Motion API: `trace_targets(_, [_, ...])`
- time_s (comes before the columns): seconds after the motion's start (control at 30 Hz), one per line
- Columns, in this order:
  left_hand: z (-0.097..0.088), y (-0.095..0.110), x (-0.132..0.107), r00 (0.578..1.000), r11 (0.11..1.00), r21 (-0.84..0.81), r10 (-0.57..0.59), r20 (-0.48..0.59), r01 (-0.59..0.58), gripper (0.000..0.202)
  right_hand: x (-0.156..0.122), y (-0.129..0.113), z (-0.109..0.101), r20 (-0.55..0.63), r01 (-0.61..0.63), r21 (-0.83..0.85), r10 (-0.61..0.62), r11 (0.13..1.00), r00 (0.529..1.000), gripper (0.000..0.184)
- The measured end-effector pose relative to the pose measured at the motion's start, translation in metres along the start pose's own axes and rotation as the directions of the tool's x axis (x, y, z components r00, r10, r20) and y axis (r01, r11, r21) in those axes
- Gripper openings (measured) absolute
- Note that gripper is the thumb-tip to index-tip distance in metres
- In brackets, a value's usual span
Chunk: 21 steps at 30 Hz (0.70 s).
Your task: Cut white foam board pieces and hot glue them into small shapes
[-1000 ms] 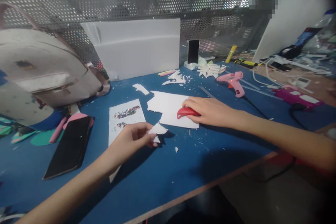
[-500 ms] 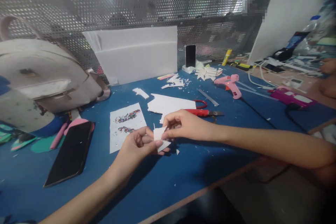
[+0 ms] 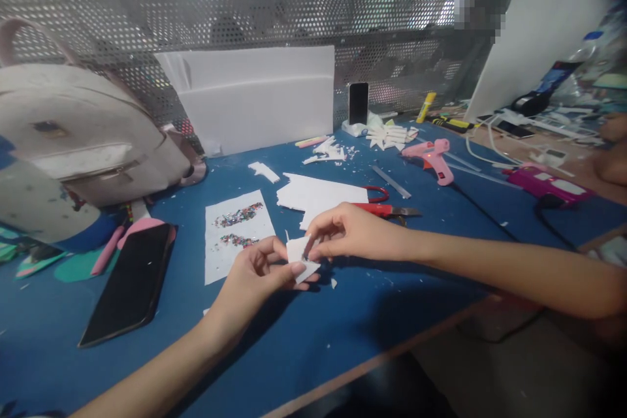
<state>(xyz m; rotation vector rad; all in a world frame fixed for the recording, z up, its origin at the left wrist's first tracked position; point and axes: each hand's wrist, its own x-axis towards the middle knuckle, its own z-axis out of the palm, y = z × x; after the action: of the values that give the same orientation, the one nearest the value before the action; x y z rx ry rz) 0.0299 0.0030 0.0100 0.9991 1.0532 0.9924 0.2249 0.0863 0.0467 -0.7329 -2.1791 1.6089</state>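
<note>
My left hand (image 3: 264, 268) grips a small white foam board piece (image 3: 296, 251) between thumb and fingers, above the blue table. At the piece's right edge, my right hand (image 3: 337, 232) pinches with thumb and index finger; the exact contact is partly hidden. Just beyond the hands lies a larger white foam board sheet (image 3: 318, 194) with a ragged edge. A red-handled cutting tool (image 3: 379, 209) rests behind my right wrist, partly covered by it. Left of the hands, a white paper (image 3: 215, 268) carries two patches of colourful glitter bits.
A pink glue gun (image 3: 434, 160) lies at the right, its cord trailing toward me. A black phone (image 3: 130, 284) is at left, near a backpack (image 3: 98, 111). White scraps (image 3: 326, 153), a standing phone (image 3: 358, 103) and a yellow glue stick (image 3: 426, 107) sit farther back.
My right thumb has shifted slightly to the right, off the face of the small piece toward its edge. The left hand keeps its grip. The view has moved a little.
</note>
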Motion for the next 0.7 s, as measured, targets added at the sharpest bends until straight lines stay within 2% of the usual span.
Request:
trace_targets(0.13, [0.000,0.000,0.000,0.999,0.999,0.026,0.036,-0.016,-0.035,0.026,0.002,-0.004,0.005,0.034,-0.034,-0.045,0.035,0.998,0.999,0.013])
trace_targets(0.33, [0.000,0.002,-0.001,0.998,0.997,0.075,0.035,-0.059,-0.031,0.027,0.003,-0.005,0.010,0.004,0.036,-0.062,-0.036,0.997,0.999,0.006])
trace_targets(0.47, [0.000,0.001,-0.001,0.997,0.996,0.085,0.037,-0.071,-0.031,0.027,0.003,0.000,0.014,-0.020,0.038,-0.023,-0.039,0.999,0.999,0.005])
trace_targets(0.6, [-0.001,-0.001,0.000,0.998,0.997,0.067,0.041,-0.044,-0.038,0.028,0.003,0.003,0.015,-0.016,0.006,0.003,-0.006,1.000,1.000,0.006])
trace_targets(0.7, [-0.001,-0.002,0.001,0.999,0.998,0.046,0.031,-0.032,-0.030,0.028,0.003,0.003,0.013,-0.026,0.029,-0.009,-0.029,1.000,0.999,0.006])
